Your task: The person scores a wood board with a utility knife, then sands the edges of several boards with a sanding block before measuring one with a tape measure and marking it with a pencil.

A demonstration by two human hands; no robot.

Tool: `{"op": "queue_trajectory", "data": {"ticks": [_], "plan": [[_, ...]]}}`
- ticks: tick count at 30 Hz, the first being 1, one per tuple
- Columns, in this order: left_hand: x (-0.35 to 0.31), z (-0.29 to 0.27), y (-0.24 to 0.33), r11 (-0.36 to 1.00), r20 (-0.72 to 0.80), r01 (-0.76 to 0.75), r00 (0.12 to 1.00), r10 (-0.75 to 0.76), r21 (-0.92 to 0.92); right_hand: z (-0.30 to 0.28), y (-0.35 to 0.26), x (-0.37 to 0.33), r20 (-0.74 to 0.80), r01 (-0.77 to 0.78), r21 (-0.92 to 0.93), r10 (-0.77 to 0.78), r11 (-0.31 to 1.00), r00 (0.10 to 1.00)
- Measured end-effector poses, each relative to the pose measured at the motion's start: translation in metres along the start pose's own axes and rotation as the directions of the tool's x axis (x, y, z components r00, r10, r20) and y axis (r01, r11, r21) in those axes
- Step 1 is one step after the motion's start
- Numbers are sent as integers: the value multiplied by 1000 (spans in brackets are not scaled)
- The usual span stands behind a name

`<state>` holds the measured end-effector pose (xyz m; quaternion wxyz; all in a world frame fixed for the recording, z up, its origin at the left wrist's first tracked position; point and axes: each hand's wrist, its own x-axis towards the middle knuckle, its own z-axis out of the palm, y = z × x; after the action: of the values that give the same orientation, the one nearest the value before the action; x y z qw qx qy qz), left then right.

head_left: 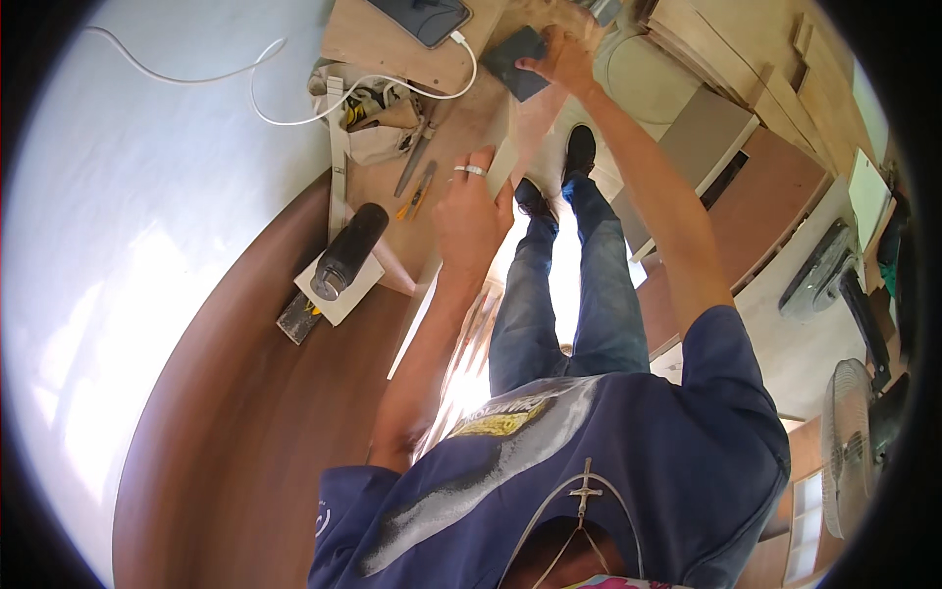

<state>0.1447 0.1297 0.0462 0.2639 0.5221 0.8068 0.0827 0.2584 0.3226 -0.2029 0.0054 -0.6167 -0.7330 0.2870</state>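
Observation:
My right hand (pixel 567 61) is closed on a dark grey sheet (pixel 517 64) that looks like sandpaper, the thumb lying across it. The sheet is beside the far end of a pale wooden strip (pixel 504 163). Nearer to me, my left hand (pixel 473 208) is closed around that strip at the workbench edge, with a ring on one finger. To the left of this hand, a yellow utility knife (pixel 418 190) and a long dark file (pixel 413 165) lie on the wooden bench (pixel 368 184).
A canvas tool bag (pixel 378 137) stands at the bench's left. Beyond it lies a phone (pixel 424 18) with a white charging cable (pixel 369 80). A black bottle (pixel 355 245) is at the near left, by a white square piece (pixel 339 310). Boards (pixel 726 59) and a fan (pixel 846 447) are right.

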Motion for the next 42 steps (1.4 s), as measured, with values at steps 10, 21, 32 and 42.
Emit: {"op": "queue_trajectory", "data": {"ticks": [10, 21, 32, 42], "plan": [[4, -3, -12, 999, -54, -35, 998, 37, 37, -53, -17, -93, 197, 83, 682, -292, 726, 936], [2, -7, -7, 999, 24, -31, 999, 31, -8, -98, -51, -153, 65, 152, 904, -479, 399, 875], [-4, -7, -9, 1000, 40, -19, 999, 20, -16, -126, -81, -183, 19, 143, 867, -319, 477, 947], [-9, -6, -16, 994, -5, -34, 999, 34, -102, -143, -92, -193, 70, 71, 848, -243, 525, 968]]}}
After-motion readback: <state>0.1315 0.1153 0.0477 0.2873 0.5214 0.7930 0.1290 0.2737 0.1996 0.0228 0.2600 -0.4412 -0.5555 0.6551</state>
